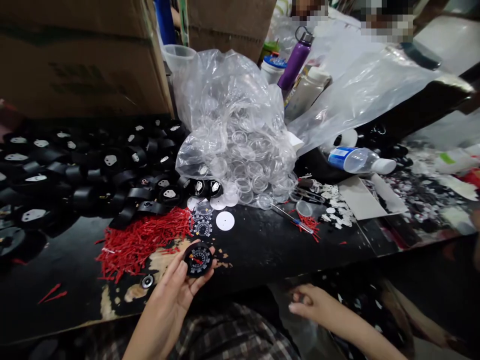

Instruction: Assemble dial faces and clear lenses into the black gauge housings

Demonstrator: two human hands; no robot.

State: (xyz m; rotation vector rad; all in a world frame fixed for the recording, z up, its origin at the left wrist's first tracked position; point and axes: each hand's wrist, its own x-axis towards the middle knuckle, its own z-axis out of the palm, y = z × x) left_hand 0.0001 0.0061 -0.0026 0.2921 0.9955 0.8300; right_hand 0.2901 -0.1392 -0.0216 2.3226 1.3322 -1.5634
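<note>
My left hand (180,285) holds a round black gauge (198,260) with a printed dial and a red needle, its face turned up, above the front edge of the table. My right hand (305,302) hangs past the table edge, to the right of the gauge, with its fingers curled; whether anything small is between them cannot be made out. A heap of red needles (142,240) lies behind and left of the gauge. Behind it are loose printed dials (202,225) and a white disc (225,221). A small round metal-rimmed part (147,281) rests left of my left hand.
Black housings (108,160) crowd the left side. A plastic bag (228,95) spills clear round covers (255,170) at the centre back. A screwdriver (294,219), white pieces (337,205), an open white box (371,195) and a bottle (360,160) are on the right. Cardboard boxes (82,60) stand behind.
</note>
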